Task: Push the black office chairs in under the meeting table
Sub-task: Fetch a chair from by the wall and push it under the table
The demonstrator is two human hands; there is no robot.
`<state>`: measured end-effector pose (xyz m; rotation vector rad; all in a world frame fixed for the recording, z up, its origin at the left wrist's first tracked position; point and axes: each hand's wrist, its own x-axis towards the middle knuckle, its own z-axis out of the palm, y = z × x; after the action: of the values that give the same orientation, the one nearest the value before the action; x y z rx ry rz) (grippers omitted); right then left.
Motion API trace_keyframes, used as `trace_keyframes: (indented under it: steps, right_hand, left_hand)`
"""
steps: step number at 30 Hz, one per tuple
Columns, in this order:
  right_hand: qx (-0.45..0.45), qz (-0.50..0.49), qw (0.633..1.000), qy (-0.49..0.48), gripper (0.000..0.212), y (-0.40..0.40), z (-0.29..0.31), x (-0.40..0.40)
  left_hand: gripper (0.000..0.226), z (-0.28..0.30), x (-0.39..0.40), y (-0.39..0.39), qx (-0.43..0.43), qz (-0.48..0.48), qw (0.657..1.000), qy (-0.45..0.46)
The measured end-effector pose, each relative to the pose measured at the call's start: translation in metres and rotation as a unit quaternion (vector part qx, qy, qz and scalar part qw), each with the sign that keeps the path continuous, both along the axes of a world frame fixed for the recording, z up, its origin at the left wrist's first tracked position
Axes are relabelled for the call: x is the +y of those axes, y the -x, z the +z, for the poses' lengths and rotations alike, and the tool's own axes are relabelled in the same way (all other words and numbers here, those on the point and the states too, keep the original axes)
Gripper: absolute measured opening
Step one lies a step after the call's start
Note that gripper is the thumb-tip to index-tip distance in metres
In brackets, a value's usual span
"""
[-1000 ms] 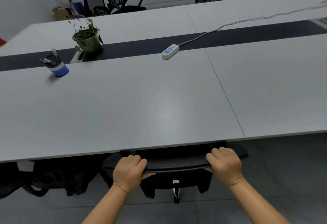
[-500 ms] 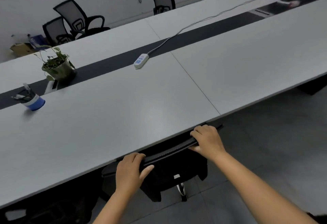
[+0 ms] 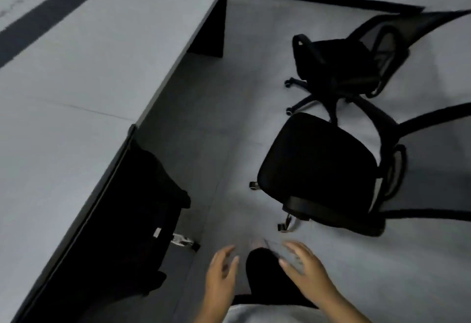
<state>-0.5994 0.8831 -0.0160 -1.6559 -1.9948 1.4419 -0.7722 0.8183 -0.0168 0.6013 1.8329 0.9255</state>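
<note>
Hanging over the floor: both hands low in the view, clear of every chair and of the tabletop
Left hand [image 3: 220, 275]: bare, fingers spread and loose, its grip empty, blurred by motion
Right hand [image 3: 304, 269]: bare, fingers spread, its grip likewise empty, blurred
Between the hands: a dark trouser leg [image 3: 265, 271] of the person, seen from above
Tabletop [image 3: 76, 98]: pale grey, filling the left of the view, its near edge running on a slant from top centre to bottom left; a black strip [image 3: 46, 17] runs along it at the upper left
Tucked chair [image 3: 142, 210]: black, pushed in below the tabletop edge at the lower left, only its back and a caster showing outside the edge
Near chair [image 3: 318, 172]: black seat and armrests, standing out on the floor to the right, well apart from the tabletop, its seat turned toward the tabletop
Far chair [image 3: 341, 65]: black with a mesh back, beyond the near chair, also out on the floor and apart from the tabletop
Floor [image 3: 216, 124]: grey, open between the tabletop edge and the two loose chairs
</note>
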Motion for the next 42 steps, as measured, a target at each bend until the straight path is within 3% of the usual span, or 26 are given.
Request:
trace_keyframes:
  steps: [5,10,17,23,30,35,42]
  right_hand:
    - [-0.007,-0.185,0.983,0.018,0.036,-0.105,0.012,-0.06]
    - [0.017,-0.364,0.931,0.019,0.032,-0.198,0.022,-0.089]
    - [0.024,-0.455,0.89,-0.012,0.033,-0.361,0.025,-0.088]
    - [0.018,-0.534,0.845,-0.02,0.029,-0.48,0.026,-0.11]
    - [0.031,-0.65,0.759,0.005,0.026,-0.584,0.01,-0.093]
    - [-0.015,-0.624,0.781,-0.029,0.027,-0.688,0.012,-0.008]
    - [-0.009,-0.539,0.838,-0.084,0.033,-0.788,0.049,0.149]
  left_hand:
    - [0.022,0.0,0.005,-0.063,-0.01,-0.15,0.989,0.005]
    - [0.024,0.003,0.037,-0.144,0.004,-0.276,0.961,-0.015]
    - [0.017,0.005,0.079,-0.343,0.008,-0.416,0.907,-0.065]
    - [0.022,0.003,0.091,-0.483,-0.017,-0.465,0.883,-0.064]
    - [0.018,-0.028,0.153,-0.589,0.028,-0.439,0.896,-0.059]
    - [0.026,-0.035,0.246,-0.695,0.051,-0.472,0.874,-0.1]
    - [0.02,0.015,0.358,-0.815,-0.022,-0.466,0.87,-0.158]
